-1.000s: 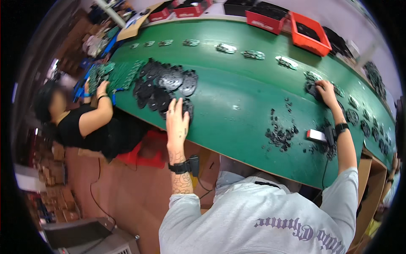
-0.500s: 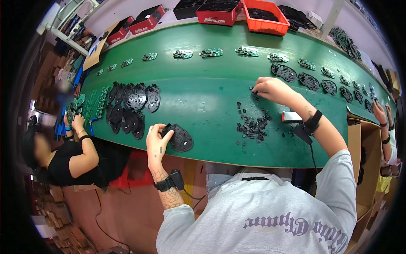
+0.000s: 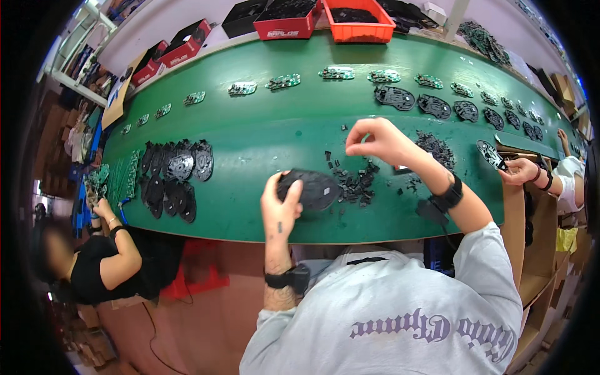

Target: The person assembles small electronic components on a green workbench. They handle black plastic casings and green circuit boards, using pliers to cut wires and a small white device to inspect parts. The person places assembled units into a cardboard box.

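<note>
My left hand point(image 3: 279, 207) grips a black plastic bottom shell, like that of a computer mouse point(image 3: 317, 190), by its left end. The shell is raised off the table beside a loose heap of small black plastic pieces point(image 3: 357, 182). Just above that heap is my right hand point(image 3: 382, 140), thumb and fingers pinched together; whatever lies between the fingertips is too small to make out. A single small black piece point(image 3: 344, 127) rests on the table left of those fingers. My right forearm partly covers another heap of dark bits point(image 3: 435, 149).
More black shells point(image 3: 169, 181) lie grouped on the left. Green circuit boards point(image 3: 337, 73) run in a curved row along the back, with shells point(image 3: 395, 97) beneath the right part. An orange bin point(image 3: 359, 32) stands behind. Co-workers sit left and right; the right one holds a shell point(image 3: 491, 155).
My left hand has carried the shell rightward, close to the heap. My right hand has come up from the small pieces, still pinched. At right, a co-worker's hand has brought a shell into sight.
</note>
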### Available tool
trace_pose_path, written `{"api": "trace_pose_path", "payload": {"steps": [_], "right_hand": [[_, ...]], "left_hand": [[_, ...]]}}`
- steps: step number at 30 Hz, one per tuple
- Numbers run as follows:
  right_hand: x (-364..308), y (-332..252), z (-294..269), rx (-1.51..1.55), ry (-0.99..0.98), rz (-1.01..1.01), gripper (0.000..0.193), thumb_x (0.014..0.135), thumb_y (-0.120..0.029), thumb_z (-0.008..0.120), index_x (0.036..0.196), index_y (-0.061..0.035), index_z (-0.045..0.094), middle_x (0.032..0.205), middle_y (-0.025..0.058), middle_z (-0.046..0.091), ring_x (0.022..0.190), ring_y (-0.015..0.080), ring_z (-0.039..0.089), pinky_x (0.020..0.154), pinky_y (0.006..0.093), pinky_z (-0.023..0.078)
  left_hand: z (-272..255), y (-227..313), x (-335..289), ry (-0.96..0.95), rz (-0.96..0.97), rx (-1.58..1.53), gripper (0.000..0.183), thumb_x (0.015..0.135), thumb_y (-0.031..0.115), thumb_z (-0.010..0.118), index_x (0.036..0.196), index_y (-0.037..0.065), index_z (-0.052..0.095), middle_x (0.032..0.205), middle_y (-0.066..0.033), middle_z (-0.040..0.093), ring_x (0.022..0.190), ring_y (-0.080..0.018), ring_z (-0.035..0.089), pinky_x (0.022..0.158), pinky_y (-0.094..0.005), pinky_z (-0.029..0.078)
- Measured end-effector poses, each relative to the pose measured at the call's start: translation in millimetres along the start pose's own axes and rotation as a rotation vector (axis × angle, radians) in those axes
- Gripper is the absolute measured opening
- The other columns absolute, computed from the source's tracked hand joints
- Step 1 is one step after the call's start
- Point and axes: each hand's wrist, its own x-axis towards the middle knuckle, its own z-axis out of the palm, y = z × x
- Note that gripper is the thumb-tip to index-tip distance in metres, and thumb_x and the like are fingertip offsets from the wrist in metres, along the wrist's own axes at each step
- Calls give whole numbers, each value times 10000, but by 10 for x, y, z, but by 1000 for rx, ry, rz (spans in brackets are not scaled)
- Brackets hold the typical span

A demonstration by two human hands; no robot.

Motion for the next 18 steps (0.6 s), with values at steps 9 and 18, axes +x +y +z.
{"api": "trace_pose_path", "payload": {"steps": [9, 18], "right_hand": [[-238, -34, 197, 110, 46, -77, 125, 781, -87, 732, 851, -11, 662, 957, 69, 645, 866, 132, 620, 706, 287, 511], [-121, 79, 151, 334, -77, 116, 349, 821, -204, 738, 1076, -11, 598, 808, 24, 658, 740, 72, 572, 676, 231, 472]], "left_hand": [[522, 127, 17, -196, 189, -85, 297, 901, 165, 636, 1123, 29, 492, 776, -25, 578, 481, -63, 516, 413, -202, 394], [591, 48, 90, -246, 198, -138, 289, 913, 147, 606, 1137, 18, 477, 798, -58, 587, 467, -73, 495, 406, -204, 395]]}}
